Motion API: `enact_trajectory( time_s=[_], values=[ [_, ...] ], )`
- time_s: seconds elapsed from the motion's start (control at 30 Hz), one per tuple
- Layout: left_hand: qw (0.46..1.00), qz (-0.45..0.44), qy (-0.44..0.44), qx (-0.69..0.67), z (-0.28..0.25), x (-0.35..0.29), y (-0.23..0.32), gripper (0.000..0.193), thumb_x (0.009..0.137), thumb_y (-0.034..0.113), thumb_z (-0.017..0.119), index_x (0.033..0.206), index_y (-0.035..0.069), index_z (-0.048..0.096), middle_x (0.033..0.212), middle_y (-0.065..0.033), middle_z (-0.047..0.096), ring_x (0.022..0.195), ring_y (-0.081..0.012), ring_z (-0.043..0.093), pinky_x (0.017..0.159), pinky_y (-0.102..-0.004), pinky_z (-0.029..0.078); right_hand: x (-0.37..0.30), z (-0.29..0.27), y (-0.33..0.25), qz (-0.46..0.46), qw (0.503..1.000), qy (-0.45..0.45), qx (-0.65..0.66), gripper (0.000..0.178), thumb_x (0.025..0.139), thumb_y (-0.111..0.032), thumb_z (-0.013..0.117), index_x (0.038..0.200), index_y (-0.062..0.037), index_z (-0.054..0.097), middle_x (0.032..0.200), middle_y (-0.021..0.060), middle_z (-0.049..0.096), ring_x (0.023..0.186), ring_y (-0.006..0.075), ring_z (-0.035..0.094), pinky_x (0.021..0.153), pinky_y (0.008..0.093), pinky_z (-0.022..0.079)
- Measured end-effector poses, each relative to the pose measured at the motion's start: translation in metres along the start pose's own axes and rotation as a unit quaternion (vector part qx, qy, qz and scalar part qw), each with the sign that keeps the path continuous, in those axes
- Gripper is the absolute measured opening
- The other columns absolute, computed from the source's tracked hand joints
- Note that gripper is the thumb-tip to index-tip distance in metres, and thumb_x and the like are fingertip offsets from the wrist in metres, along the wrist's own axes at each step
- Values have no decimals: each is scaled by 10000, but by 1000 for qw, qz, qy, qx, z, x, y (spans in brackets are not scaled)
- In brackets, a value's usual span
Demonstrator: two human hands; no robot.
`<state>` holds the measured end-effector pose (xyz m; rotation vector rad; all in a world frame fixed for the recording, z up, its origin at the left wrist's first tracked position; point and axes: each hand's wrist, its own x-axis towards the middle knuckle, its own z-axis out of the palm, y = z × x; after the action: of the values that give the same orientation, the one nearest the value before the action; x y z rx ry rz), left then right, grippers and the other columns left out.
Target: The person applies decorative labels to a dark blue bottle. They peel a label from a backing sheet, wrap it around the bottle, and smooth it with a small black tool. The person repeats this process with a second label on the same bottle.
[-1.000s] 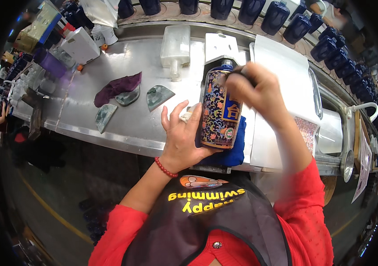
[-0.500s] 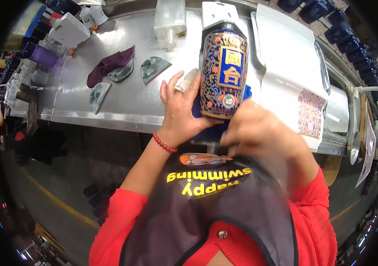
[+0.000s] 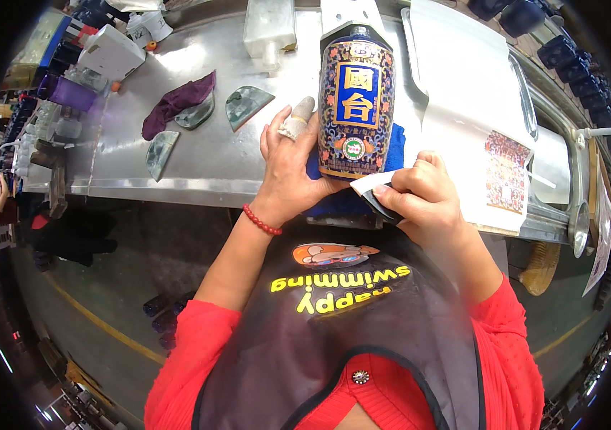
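A dark blue bottle (image 3: 357, 107) with a colourful floral wrap and a blue-and-gold label lies on a blue cloth (image 3: 396, 147) at the table's front edge, its neck pointing away from me. My left hand (image 3: 287, 158) grips the bottle's lower left side, thumb by the base; pale coverings wrap a finger. In my right hand (image 3: 424, 193), closed between thumb and fingers, is a thin flat piece (image 3: 373, 195), white on one side and dark on the other. Its edge meets the bottle's lower right corner. The kind of piece is not clear.
Green marbled half-round pieces (image 3: 248, 105) and a purple cloth (image 3: 180, 106) lie left on the metal table (image 3: 212, 158). Beyond stands a clear square bottle (image 3: 270, 32). White sheets (image 3: 463, 86) with a patterned print (image 3: 506, 172) cover the right side. Blue bottles (image 3: 571, 68) line the far right.
My right hand, blurred before beside the bottle's base, now shows the flat white-and-dark piece against the lower corner. The bottle has shifted slightly left and away; my left hand stays on it.
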<state>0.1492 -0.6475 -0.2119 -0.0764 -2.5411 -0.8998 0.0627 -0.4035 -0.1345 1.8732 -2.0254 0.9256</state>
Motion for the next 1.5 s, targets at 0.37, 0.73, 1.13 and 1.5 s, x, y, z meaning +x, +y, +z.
enact_trajectory(
  time_s=[0.37,0.73,1.13,1.5],
  values=[
    [997,33,28,66,-18,5,16,1138,640,693,842,1451,-37,521,1375,-206,593,1443,-426,299,1182,-614,112,18,0,-20,29,998,-28,41,331,672,-26,727,997,-90,727,831,13,563,712,222,557,727,399,430],
    [1000,8,-4,6,-2,1,2,1122,694,763,770,1496,28,494,1404,-175,594,1438,-434,298,1183,-602,122,0,0,-6,114,988,107,-16,433,577,12,753,1000,-81,746,893,37,605,778,260,554,732,388,410],
    [996,20,-53,-65,-3,2,-8,1032,710,635,846,1509,82,498,1468,-132,575,1480,-419,266,1240,-541,149,-20,11,2,81,992,87,38,350,633,-18,754,978,-75,747,913,31,640,804,243,561,777,379,419],
    [993,60,9,97,-27,5,17,995,716,690,798,1406,6,584,1396,-208,582,1451,-434,284,1185,-631,119,-5,13,-27,417,820,220,324,217,990,-202,720,1063,-5,667,848,25,691,774,69,607,676,232,488]
  ],
)
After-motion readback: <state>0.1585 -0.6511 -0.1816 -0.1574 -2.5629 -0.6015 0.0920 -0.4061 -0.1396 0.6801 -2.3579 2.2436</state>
